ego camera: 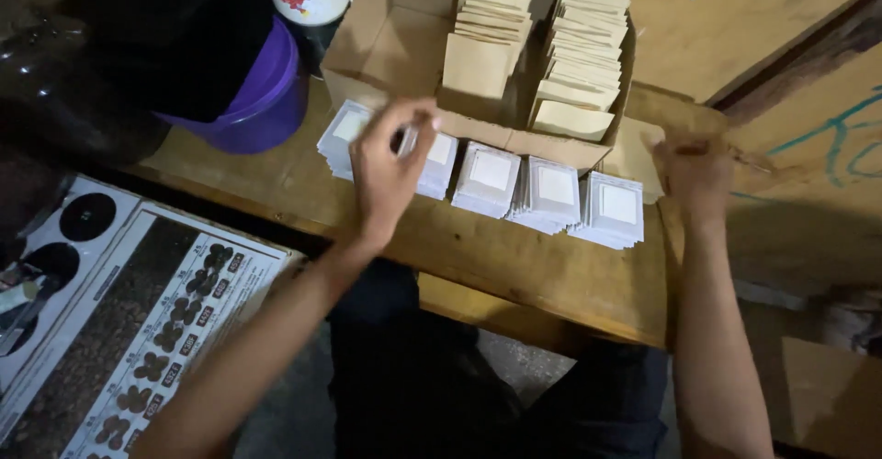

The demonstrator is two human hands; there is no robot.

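Resting on a wooden table [514, 266], five stacks of small white square packets [491, 179] are lining up in a row before an open cardboard box of tan paper envelopes [551, 45]. We are pinching the second stack with our left hand [390, 170]; our right hand [696, 174] is curling shut at the table's edge, its contents unclear.

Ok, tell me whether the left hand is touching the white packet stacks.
Touching. The head view shows the left hand with fingers resting on the white packet stacks, no gap visible.
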